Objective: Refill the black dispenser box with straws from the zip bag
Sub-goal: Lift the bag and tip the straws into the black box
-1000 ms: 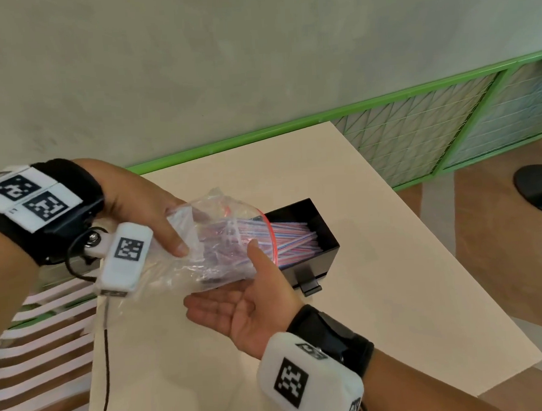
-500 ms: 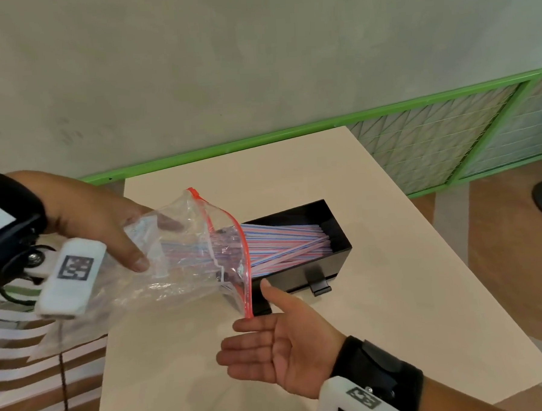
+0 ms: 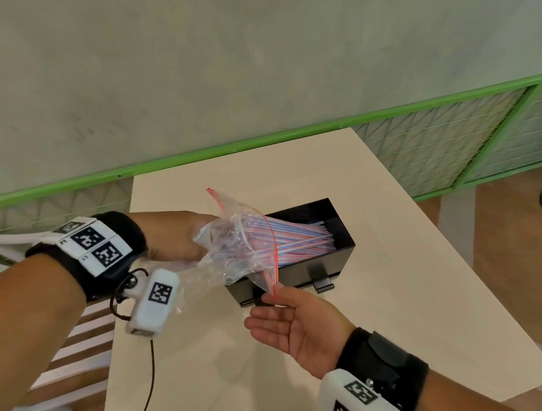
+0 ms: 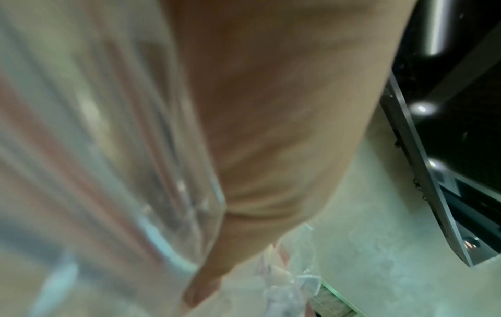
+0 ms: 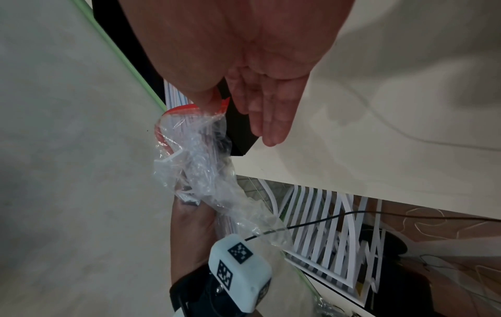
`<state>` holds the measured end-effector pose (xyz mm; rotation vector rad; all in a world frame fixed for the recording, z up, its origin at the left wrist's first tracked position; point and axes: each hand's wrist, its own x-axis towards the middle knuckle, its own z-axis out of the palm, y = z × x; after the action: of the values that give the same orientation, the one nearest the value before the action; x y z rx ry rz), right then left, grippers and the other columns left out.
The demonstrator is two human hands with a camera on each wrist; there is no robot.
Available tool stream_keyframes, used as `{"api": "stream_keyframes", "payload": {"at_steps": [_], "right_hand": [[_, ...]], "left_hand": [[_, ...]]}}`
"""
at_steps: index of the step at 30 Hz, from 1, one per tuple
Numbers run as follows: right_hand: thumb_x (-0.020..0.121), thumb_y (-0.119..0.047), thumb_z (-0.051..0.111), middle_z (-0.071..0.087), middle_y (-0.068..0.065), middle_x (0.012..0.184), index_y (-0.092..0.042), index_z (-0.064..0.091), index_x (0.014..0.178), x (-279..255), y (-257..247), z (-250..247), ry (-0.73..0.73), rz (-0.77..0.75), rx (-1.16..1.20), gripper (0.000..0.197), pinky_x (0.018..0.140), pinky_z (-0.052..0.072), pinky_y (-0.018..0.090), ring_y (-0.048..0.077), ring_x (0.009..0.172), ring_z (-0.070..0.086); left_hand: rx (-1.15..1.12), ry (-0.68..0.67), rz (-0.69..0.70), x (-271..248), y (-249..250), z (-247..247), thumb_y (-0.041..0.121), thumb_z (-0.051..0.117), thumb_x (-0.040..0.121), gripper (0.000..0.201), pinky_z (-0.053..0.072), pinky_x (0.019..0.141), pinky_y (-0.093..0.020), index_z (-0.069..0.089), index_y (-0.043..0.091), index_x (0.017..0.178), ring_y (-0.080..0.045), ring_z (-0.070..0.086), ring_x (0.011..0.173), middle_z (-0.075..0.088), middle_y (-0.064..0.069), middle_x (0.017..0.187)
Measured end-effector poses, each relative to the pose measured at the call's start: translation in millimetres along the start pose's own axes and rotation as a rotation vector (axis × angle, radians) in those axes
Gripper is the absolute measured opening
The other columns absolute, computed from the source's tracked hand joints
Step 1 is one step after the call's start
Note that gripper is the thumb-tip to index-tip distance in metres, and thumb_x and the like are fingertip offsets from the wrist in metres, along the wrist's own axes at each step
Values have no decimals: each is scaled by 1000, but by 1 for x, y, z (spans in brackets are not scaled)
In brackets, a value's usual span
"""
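Note:
My left hand grips the bunched closed end of the clear zip bag, which is tilted toward the black dispenser box. Red, white and blue straws run from the bag's red-edged mouth into the open box. My right hand is palm up just in front of the box, fingers straight, its thumb touching the lower corner of the zip edge. The right wrist view shows that thumb on the red strip of the bag, beside the box. The left wrist view is blurred: bag against palm.
The box sits mid-table on a pale tabletop. A green-framed mesh railing runs behind the table along a grey wall. A white slatted chair stands at the left. A black cable hangs from my left wrist camera.
My left hand has moved right, closer to the box, and the bag has bunched up around the straws. My right hand's thumb has come up against the bag's zip edge.

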<state>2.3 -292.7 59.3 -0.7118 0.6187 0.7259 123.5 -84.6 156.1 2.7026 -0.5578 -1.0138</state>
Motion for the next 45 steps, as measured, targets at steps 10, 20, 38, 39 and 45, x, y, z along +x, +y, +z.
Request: {"api": "stream_keyframes", "payload": {"at_steps": [10, 20, 38, 39, 45], "right_hand": [[101, -8, 54, 72, 26, 84, 2, 58, 100, -1, -3, 5, -33, -51, 37, 11, 63, 65, 39, 39, 78, 76], [102, -7, 50, 69, 31, 98, 2, 57, 107, -1, 1, 8, -43, -69, 73, 13, 63, 65, 39, 41, 79, 76], [106, -14, 47, 72, 25, 87, -1, 54, 112, -3, 3, 8, -19, -155, 53, 16, 64, 64, 38, 40, 83, 76], [105, -15, 48, 72, 26, 87, -2, 53, 109, -4, 3, 10, -20, -159, 43, 14, 65, 64, 39, 40, 83, 76], [104, -17, 52, 69, 26, 90, -4, 53, 96, -9, 7, 14, -14, -193, -46, 15, 69, 63, 42, 39, 82, 75]], "left_hand": [[-203, -274, -178, -30, -47, -28, 59, 86, 57, 97, 48, 108, -50, 42, 39, 141, -24, 65, 120, 67, 4, 133], [39, -92, -167, -11, -23, -16, 35, 66, 85, 10, 59, 84, -41, 68, 35, 95, -17, 74, 78, 79, 7, 88], [-53, -121, -172, -41, -38, -18, 29, 74, 77, 22, 61, 80, -38, 67, 34, 97, -13, 74, 74, 79, 5, 87], [-23, -19, -196, -38, -38, -15, 32, 73, 76, 13, 60, 76, -38, 69, 30, 88, -13, 71, 68, 78, 4, 83], [24, 297, -214, -18, -18, 16, 33, 65, 91, 28, 38, 57, -32, 57, 12, 75, -18, 52, 63, 59, -2, 73]]}}
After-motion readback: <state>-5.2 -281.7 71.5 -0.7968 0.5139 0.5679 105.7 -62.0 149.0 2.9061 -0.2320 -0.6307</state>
